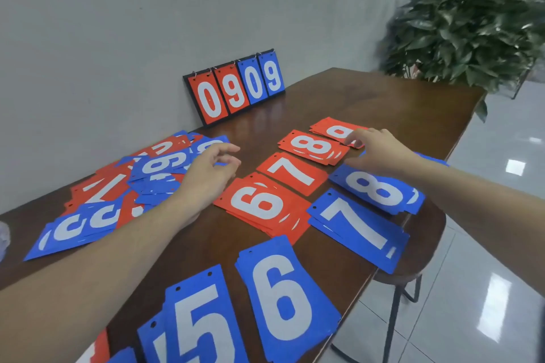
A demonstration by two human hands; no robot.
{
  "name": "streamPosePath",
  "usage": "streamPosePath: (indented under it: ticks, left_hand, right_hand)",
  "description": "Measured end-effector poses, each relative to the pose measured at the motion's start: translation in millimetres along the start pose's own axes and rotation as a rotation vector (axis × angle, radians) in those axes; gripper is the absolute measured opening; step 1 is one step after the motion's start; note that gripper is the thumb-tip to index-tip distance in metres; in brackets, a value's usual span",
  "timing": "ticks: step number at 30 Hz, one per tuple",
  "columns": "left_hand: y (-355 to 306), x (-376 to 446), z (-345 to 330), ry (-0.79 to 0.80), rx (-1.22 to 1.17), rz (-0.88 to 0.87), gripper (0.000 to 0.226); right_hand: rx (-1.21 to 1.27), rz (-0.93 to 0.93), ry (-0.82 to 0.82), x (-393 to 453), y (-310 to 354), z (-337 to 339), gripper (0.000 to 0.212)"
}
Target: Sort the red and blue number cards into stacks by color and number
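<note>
Left hand (208,175) hovering, fingers loosely curled, empty, beside mixed card pile (124,186); right hand (376,150) outstretched, fingertips seemingly pinching red 9 stack (333,128); red 8 stack (314,147) alongside.

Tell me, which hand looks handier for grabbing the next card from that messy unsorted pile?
Probably the left hand. It hovers open right beside the mixed pile, fingers curled and empty. The right hand is across the table, fingertips on the red 9 stack, far from the pile.
</note>
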State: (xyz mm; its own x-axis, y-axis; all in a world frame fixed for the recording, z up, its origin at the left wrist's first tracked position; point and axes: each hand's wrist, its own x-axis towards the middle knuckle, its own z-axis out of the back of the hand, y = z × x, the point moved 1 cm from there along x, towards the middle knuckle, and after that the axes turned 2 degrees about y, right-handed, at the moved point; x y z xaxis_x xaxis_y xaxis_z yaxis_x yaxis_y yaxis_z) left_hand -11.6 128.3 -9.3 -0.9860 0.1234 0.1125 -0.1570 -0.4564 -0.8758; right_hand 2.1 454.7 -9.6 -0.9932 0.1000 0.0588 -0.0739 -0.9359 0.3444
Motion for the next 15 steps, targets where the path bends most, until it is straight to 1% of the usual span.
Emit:
streamPosePath:
  ticks: [3, 7, 12, 15]
  left_hand:
    - [14.6, 3.0, 21.1, -0.045, 0.022, 0.002, 0.020]
    - [42.2, 6.1, 54.4, -0.101, 0.044, 0.018, 0.023]
    - [84.3, 11.1, 102.6, -0.187, 0.185, 0.009, 0.026]
    - [112.2, 15.8, 128.5, -0.220, 0.282, 0.021, 0.029]
  right_hand:
    - [0.076, 0.082, -0.018, 13.6, 32.1, -11.8, 0.036]
    - [0.163, 0.179, 0.039, 31.7, 86.5, -35.7, 0.035]
    - [0.218, 0.293, 0.079, 53.5, 154.1, -67.1, 0.027]
    - [0.243, 0.349, 0.139, 66.0, 188.7, -85.6, 0.027]
